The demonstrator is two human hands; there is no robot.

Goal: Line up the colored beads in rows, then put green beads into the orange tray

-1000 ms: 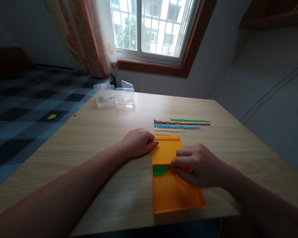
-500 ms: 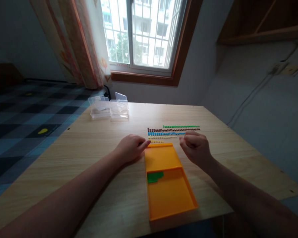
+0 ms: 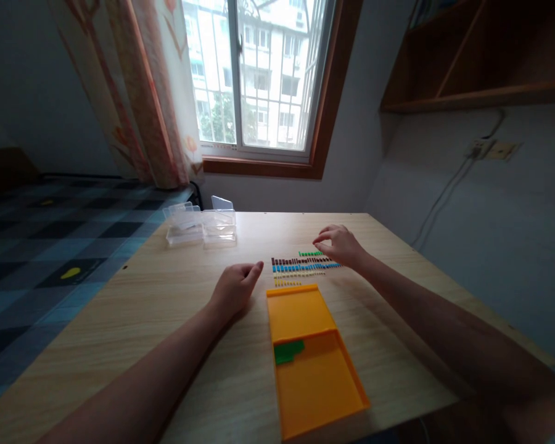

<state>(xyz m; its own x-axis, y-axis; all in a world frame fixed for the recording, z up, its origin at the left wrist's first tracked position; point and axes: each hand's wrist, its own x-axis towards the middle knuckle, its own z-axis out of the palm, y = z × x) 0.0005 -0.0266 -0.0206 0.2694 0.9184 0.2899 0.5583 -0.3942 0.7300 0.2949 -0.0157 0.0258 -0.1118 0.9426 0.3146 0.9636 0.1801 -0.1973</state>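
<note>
An orange tray (image 3: 319, 394) with a divider lies on the wooden table (image 3: 166, 308); several green pieces (image 3: 287, 352) sit packed against the divider at its left. Beyond the tray lie rows of small pieces: green (image 3: 309, 253), brown (image 3: 296, 261), blue (image 3: 300, 268) and yellow (image 3: 289, 283). My right hand (image 3: 340, 245) hovers over the right end of the green row, fingers bent with thumb and forefinger close together; nothing shows between them. My left hand (image 3: 235, 288) rests on the table left of the tray, loosely curled and holding nothing.
Clear plastic boxes (image 3: 201, 225) with raised lids stand at the table's far left. A window with a curtain is behind the table. A checkered bed cover lies to the left. A wall shelf hangs upper right. The table's right edge runs close to the wall.
My right hand left the tray's divider and reached forward to the green row. My left hand slid off the tray's corner. The view tilted up.
</note>
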